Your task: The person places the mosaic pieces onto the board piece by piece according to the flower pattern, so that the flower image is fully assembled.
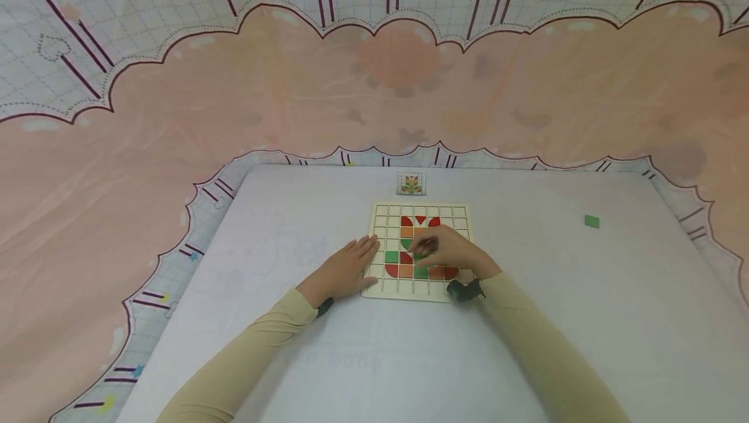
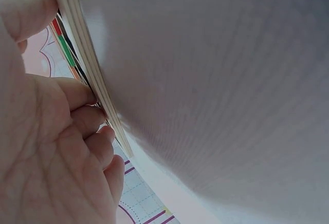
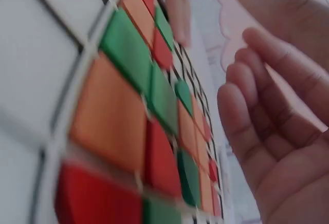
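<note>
A pale wooden grid board (image 1: 380,288) lies on the table, with red, orange and green tiles set in its squares. My left hand (image 1: 346,268) lies with straight fingers along the board's left edge; in the left wrist view its fingertips (image 2: 85,93) touch the layered rim. My right hand (image 1: 447,251) hovers over the board's right half and hides some tiles. Its fingers (image 3: 234,108) are loosely bent, thumb apart, and no piece shows between them. Close below it in the right wrist view are an orange square tile (image 3: 110,116) and a green square tile (image 3: 127,49).
A small pattern card (image 1: 411,184) stands just behind the board. One loose green tile (image 1: 591,221) lies far to the right on the white table (image 1: 281,215). Patterned cloth (image 1: 328,98) covers the area behind and beside the table.
</note>
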`<state>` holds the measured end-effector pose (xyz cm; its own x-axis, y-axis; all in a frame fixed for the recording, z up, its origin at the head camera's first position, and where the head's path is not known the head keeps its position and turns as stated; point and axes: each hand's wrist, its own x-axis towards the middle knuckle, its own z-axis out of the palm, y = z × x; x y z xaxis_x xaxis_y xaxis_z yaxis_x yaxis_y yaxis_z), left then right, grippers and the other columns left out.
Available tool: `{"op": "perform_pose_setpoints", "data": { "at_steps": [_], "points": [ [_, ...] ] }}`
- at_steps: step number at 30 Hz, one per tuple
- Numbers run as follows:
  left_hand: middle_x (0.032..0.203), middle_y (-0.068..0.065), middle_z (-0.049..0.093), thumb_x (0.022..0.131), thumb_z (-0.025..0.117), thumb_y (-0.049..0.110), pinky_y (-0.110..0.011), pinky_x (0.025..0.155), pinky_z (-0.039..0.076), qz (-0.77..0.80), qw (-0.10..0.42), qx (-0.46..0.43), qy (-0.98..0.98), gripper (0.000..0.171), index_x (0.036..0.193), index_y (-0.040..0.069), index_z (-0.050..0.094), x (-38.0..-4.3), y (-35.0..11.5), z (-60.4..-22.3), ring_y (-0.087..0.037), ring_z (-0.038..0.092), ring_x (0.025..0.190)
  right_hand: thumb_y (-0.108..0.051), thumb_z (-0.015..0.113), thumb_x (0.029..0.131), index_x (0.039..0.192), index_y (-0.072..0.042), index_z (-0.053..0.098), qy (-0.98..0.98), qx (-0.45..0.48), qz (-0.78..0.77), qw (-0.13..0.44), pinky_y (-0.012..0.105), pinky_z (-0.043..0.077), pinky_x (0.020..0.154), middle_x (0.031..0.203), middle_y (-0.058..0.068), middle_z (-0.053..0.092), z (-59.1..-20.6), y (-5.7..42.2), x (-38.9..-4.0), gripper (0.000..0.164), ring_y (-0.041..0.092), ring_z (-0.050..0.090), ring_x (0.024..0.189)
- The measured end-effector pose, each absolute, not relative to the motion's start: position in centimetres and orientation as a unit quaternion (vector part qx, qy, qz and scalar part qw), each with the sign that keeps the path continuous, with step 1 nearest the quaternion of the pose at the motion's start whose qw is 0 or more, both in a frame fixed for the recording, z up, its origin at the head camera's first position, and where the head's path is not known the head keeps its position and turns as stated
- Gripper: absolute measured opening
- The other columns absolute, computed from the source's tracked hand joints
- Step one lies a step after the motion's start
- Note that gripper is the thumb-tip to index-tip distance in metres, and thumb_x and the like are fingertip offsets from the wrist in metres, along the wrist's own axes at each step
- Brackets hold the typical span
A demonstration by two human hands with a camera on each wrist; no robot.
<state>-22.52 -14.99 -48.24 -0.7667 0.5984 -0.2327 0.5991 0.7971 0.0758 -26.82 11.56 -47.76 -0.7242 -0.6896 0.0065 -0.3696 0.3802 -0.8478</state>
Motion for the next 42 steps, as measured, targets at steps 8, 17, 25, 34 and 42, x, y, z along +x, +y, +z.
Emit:
{"op": "perform_pose_setpoints", "data": {
  "at_steps": [8, 17, 25, 34, 42],
  "points": [
    [0.158, -0.012, 0.015, 0.096, 0.044, 0.050, -0.039, 0.120, 0.017, -0.003, 0.123, 0.315, 0.941, 0.076, 0.150, 0.002, 0.018, -22.6, -14.9, -48.4, -0.026, 0.015, 0.147, -0.005, 0.076, 0.076, 0.101, 0.006, 0.066, 0.786, -0.310, -0.505, 0.177, 0.026, 0.054, 0.081, 0.100, 0.023, 0.064, -46.7, 16.1, -27.2, 0.030, 0.027, 0.060, 0.088],
    [0.158, -0.010, 0.015, 0.095, 0.044, 0.051, -0.038, 0.120, 0.017, -0.005, 0.123, 0.311, 0.942, 0.077, 0.150, 0.003, 0.018, -22.6, -14.9, -48.8, -0.024, 0.015, 0.147, -0.002, 0.074, 0.078, 0.105, 0.008, 0.064, 0.821, -0.259, -0.494, 0.123, 0.013, 0.050, 0.086, 0.104, 0.023, 0.063, -45.4, 23.2, -27.7, 0.031, 0.019, 0.061, 0.094],
    [0.158, -0.010, 0.016, 0.095, 0.044, 0.051, -0.038, 0.120, 0.017, -0.008, 0.124, 0.309, 0.943, 0.077, 0.150, 0.004, 0.018, -22.6, -14.9, -48.9, -0.024, 0.015, 0.147, 0.002, 0.068, 0.082, 0.112, 0.013, 0.057, 0.826, -0.217, -0.512, 0.092, 0.010, 0.050, 0.084, 0.103, -0.013, 0.066, -44.4, 30.1, -27.3, 0.033, 0.001, 0.063, 0.097],
    [0.158, -0.011, 0.016, 0.095, 0.044, 0.051, -0.038, 0.120, 0.018, -0.016, 0.120, 0.313, 0.942, 0.077, 0.150, 0.003, 0.018, -22.5, -15.1, -48.8, -0.024, 0.016, 0.147, -0.017, 0.069, 0.086, 0.118, 0.007, 0.057, 0.881, -0.099, -0.458, 0.067, 0.005, 0.048, 0.075, 0.098, -0.025, 0.064, -43.8, 35.9, -27.2, 0.042, -0.010, 0.061, 0.091],
    [0.158, -0.011, 0.016, 0.095, 0.043, 0.051, -0.038, 0.120, 0.018, -0.017, 0.120, 0.314, 0.941, 0.077, 0.150, 0.003, 0.018, -22.7, -15.1, -49.0, -0.024, 0.015, 0.147, -0.032, 0.065, 0.089, 0.121, -0.002, 0.059, 0.913, -0.066, -0.401, 0.029, -0.001, 0.035, 0.076, 0.104, -0.030, 0.061, -44.7, 39.2, -27.6, 0.044, -0.020, 0.050, 0.094]
  ]
}}
